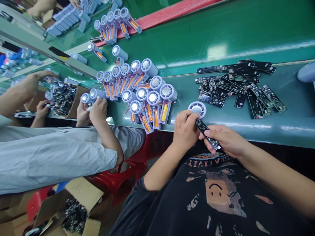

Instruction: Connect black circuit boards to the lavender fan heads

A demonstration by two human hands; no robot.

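Observation:
My left hand (185, 129) is closed round a lavender fan unit (197, 109), whose round grille faces up beyond my fingers. Between thumb and fingers, my right hand (221, 137) pinches a narrow black circuit board (208, 135). The board's upper end touches my left fingertips beside the fan unit, and its white connector end points down toward my shirt. The rest of the fan unit is hidden by my left hand.
Several lavender fan units (154, 97) with orange or yellow cells stand left on the green bench (182, 82). Several black boards (236, 82) lie piled at right. People work at the left, near a box of parts (76, 101); another open box (92, 200) is below.

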